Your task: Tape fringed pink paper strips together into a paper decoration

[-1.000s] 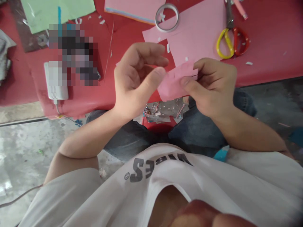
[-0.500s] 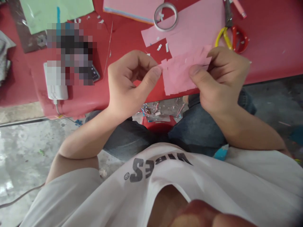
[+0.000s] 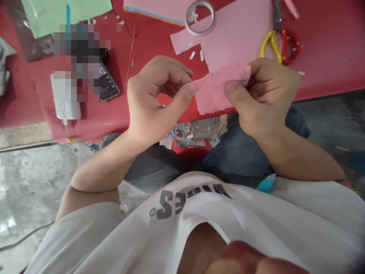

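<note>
Phone (image 3: pixel 107 82) lying on red table (image 3: pixel 151 38); left hand (image 3: pixel 156 97) half curled, edge of fringed pink paper (image 3: pixel 218 89) pinched by thumb and forefinger; opposite end gripped by closed right hand (image 3: pixel 261 97), paper held above table edge; red-and-yellow scissors (image 3: pixel 281 47) beyond.

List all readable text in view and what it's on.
"VIBES": dark print, upside down in this view, on the white T-shirt
Small circled mark beside it on the shirt: too small to tell which symbol
Phone screen: small light marks, too small to read
</note>
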Available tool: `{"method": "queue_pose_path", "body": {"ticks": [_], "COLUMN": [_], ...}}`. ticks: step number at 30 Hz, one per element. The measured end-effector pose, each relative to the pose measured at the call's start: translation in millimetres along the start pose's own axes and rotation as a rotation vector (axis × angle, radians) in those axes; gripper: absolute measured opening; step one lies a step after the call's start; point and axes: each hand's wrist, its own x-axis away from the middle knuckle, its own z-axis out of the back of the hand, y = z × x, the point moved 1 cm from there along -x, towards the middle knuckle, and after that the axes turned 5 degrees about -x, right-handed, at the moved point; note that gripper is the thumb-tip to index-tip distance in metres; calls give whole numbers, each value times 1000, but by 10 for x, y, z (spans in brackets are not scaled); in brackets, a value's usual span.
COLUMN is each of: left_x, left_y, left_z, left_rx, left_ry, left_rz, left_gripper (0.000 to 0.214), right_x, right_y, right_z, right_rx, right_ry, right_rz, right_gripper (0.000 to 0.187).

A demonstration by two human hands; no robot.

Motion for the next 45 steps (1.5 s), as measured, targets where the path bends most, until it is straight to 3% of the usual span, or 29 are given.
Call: {"method": "queue_pose_path", "body": {"ticks": [8, 14, 19, 22, 28, 33, 38, 43, 45], "left_x": [38, 23, 19, 25, 52, 83, 127, 187, 195], "left_y": [-132, 68, -7, -33, 64, -70, -179, -223, -219], "left_z": [84, 47, 57, 81, 54, 28, -43, -184, -207], "left_rx": [-70, -121, -110, -83, -38, -26, 152, 241, 256], "left_ry": [-51, 22, 9, -51, -23, -29, -18, -52, -35], "left_rz": [-140, -7, -76, -19, 75, 46, 71, 167, 173], "left_gripper": [26, 19, 26, 29, 24, 36, 57, 32, 33], "right_x": [0, 10, 9, 6, 18, 20, 8, 50, 81], "right_y": [5, -34, -32, -25, -48, -45, -30, 18, 25], "right_z": [-14, -25, -21, -20, -28, -25, -46, -133, -146], "right_rx": [-6, 30, 37, 35, 65, 32, -30, -27, -40], "right_ry": [8, 24, 14, 12, 22, 16, 48, 63, 38], "right_rz": [28, 80, 89, 94, 111, 94, 72, 105, 73], "right_gripper": [15, 18, 14, 14, 15, 15, 20, 29, 34]}}
